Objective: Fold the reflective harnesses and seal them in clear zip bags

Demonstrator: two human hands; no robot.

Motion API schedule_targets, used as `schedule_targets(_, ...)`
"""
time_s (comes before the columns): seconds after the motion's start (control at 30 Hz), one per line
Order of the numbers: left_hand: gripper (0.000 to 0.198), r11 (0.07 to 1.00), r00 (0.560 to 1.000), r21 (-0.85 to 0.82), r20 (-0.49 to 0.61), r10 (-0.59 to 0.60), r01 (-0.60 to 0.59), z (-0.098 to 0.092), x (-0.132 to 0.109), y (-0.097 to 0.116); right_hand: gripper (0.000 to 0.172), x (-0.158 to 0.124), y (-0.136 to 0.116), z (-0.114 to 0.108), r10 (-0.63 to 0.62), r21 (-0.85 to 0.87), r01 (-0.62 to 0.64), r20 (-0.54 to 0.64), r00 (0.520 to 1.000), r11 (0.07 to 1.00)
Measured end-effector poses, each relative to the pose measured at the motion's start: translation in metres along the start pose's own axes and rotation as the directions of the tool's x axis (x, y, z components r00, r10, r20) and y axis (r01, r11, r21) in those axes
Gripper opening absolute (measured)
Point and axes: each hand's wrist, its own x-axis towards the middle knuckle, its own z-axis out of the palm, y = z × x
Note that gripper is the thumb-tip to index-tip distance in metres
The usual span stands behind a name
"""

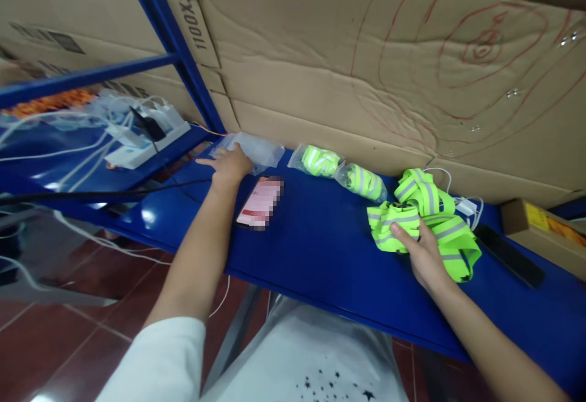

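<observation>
My right hand (pixel 425 249) grips a folded bundle of neon-yellow reflective strap (pixel 389 222) with grey stripes, thumb on top. More of the same loose reflective strap (pixel 451 234) lies just behind and to the right of that hand. At the left, my left hand (pixel 231 163) rests on clear plastic bags (pixel 259 150), its fingers spread. Between the hands, near the cardboard, lie two packed bags of reflective strap, one on the left (pixel 319 161) and one on the right (pixel 364 182). A phone with a lit screen (pixel 259 204) lies just below my left hand.
The blue table (pixel 315 249) backs onto a tall cardboard sheet (pixel 297 54). A dark phone-like slab (pixel 510 255) and a cardboard box (pixel 544 228) sit at the right. A power strip (pixel 149 139) with white cables is on the left; a black cable (pixel 174 187) crosses towards my left arm.
</observation>
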Motion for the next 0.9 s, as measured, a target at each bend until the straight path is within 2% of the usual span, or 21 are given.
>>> schedule_targets(0.1,0.06,0.998,0.991,-0.045,-0.124,-0.056,0.05,0.003,0.001,-0.006,0.061,-0.001,-0.001,-0.001,-0.039,0.004,0.039,0.008,0.999,0.999)
schedule_targets(0.2,0.049,0.995,0.972,-0.097,-0.235,0.004,-0.028,-0.003,-0.004,-0.006,0.06,-0.001,-0.002,-0.002,-0.08,-0.032,0.08,0.017,0.997,0.996)
schedule_targets(0.3,0.044,0.965,0.93,-0.18,-0.346,0.122,-0.193,-0.02,-0.02,0.006,0.06,-0.002,-0.001,-0.002,-0.087,-0.077,0.087,0.01,0.996,0.993)
schedule_targets(0.33,0.044,0.938,0.894,-0.2,-0.41,0.183,-0.284,-0.027,-0.03,0.013,0.06,-0.002,-0.001,-0.002,-0.086,-0.087,0.086,0.005,0.996,0.993)
schedule_targets(0.37,0.043,0.893,0.838,-0.21,-0.48,0.261,-0.398,-0.033,-0.043,0.022,0.059,-0.002,-0.001,-0.003,-0.087,-0.092,0.087,0.004,0.996,0.992)
schedule_targets(0.43,0.037,0.808,0.703,-0.159,-0.605,0.374,-0.567,-0.04,-0.078,0.045,0.056,-0.001,-0.003,-0.003,-0.107,-0.094,0.107,0.007,0.994,0.99)
schedule_targets(0.47,0.032,0.75,0.622,-0.098,-0.633,0.46,-0.654,-0.039,-0.1,0.058,0.055,-0.001,-0.004,-0.004,-0.123,-0.09,0.124,0.007,0.992,0.988)
schedule_targets(0.5,0.028,0.665,0.537,-0.027,-0.615,0.577,-0.746,-0.035,-0.124,0.071,0.053,0.0,-0.005,-0.005,-0.141,-0.085,0.141,0.002,0.99,0.986)
schedule_targets(0.53,0.026,0.558,0.448,0.051,-0.538,0.714,-0.828,-0.028,-0.148,0.083,0.051,0.001,-0.007,-0.006,-0.157,-0.081,0.155,-0.012,0.988,0.985)
schedule_targets(0.57,0.022,0.445,0.363,0.118,-0.416,0.834,-0.888,-0.018,-0.172,0.094,0.051,0.003,-0.008,-0.008,-0.169,-0.079,0.166,-0.034,0.985,0.983)
schedule_targets(0.6,0.019,0.345,0.296,0.148,-0.279,0.914,-0.927,-0.007,-0.194,0.103,0.05,0.004,-0.01,-0.01,-0.176,-0.074,0.172,-0.058,0.983,0.982)
schedule_targets(0.67,0.015,0.119,0.117,0.105,-0.024,0.993,-0.987,0.015,-0.228,0.116,0.051,0.008,-0.012,-0.013,-0.178,-0.05,0.174,-0.102,0.979,0.984)
schedule_targets(0.73,0.018,0.007,0.005,-0.017,0.124,0.992,-1.0,0.034,-0.243,0.121,0.052,0.011,-0.014,-0.016,-0.167,-0.009,0.167,-0.124,0.978,0.986)
schedule_targets(0.77,0.03,-0.035,-0.047,-0.076,0.16,0.986,-0.997,0.041,-0.244,0.122,0.053,0.012,-0.014,-0.016,-0.161,0.005,0.163,-0.128,0.979,0.987)
schedule_targets(0.8,0.046,-0.054,-0.075,-0.12,0.172,0.982,-0.991,0.045,-0.242,0.121,0.052,0.012,-0.015,-0.016,-0.158,0.008,0.16,-0.127,0.979,0.987)
schedule_targets(0.83,0.064,-0.052,-0.078,-0.154,0.166,0.983,-0.987,0.048,-0.236,0.12,0.051,0.012,-0.016,-0.016,-0.159,-0.001,0.16,-0.123,0.98,0.987)
schedule_targets(0.9,0.091,-0.003,-0.031,-0.205,0.135,0.99,-0.979,0.052,-0.22,0.118,0.049,0.01,-0.019,-0.014,-0.171,-0.043,0.168,-0.101,0.98,0.985)
